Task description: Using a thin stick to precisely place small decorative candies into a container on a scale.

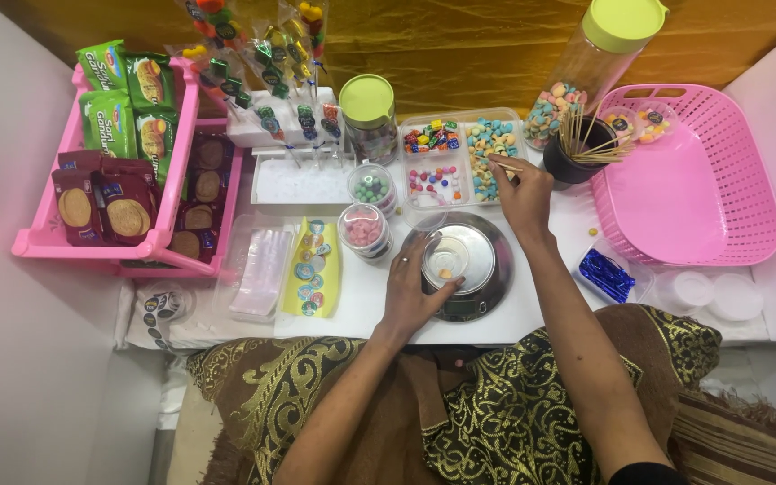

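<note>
Left hand: our left hand [410, 286] wraps a small clear plastic cup [445, 259] from its left side, thumb and fingers clenched round the wall, so the cup keeps upright on the scale.

Cup: it stands on the round steel kitchen scale [469, 265] in the middle of the white tabletop [361, 296], just in front of us; one small orange sweet lies at its bottom, so whatever goes in gets weighed there.

Right hand: our right hand [523, 193] reaches over the clear divided plastic tray of coloured sweets [460, 157], fingertips pinched on a thin wooden stick [505, 165] at the compartment of pastel ring-shaped sweets; the grip is closed on the stick, not on a sweet as far as we can tell.

Sticks: a dark round cup full of wooden skewers [577, 153] stands just beside the tray, within easy reach of that hand.

Jars: small clear tubs of green and pink sweets [365, 224] sit left of the scale, near the holding hand.

Right side: a pink plastic basket [711, 198] lies open, holding two filled cups at its far edge.

Left side: a pink rack of biscuit packets [127, 144] stands well apart from both hands.
</note>
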